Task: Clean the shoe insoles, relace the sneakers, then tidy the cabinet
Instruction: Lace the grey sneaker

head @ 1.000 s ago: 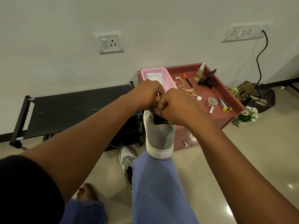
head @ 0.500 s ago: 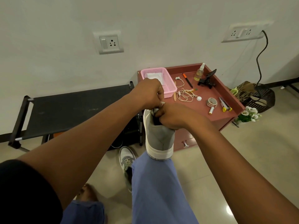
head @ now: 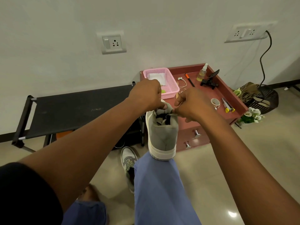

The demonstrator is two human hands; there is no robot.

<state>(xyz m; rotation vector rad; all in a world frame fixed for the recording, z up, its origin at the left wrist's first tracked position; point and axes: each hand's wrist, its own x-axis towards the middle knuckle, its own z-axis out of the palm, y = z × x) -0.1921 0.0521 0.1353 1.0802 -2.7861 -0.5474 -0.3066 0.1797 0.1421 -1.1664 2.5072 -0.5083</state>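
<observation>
Nearest: blue trouser leg (head: 160,189) raised, grey sneaker (head: 162,133) resting heel-down on the knee, toe pointing away. Second sneaker (head: 128,164) flat on the tiled floor, just left of the leg, partly hidden by it. Left hand (head: 146,95) at the upright sneaker's collar — fingers curled, pinching the tongue edge. Right hand (head: 191,104) on the opposite side, fingers curled around a grey lace (head: 167,116) drawn across the opening; exact grip on the lace end hidden by the fingers. Beyond: black folding rack (head: 73,109) at left, red cabinet (head: 233,96) at right, both against the wall. On the cabinet top: pink basket (head: 170,78) holding white cloth, spray bottle (head: 202,73), orange-capped pen (head: 190,80), tape roll (head: 215,101), black phone holder (head: 210,80).
</observation>
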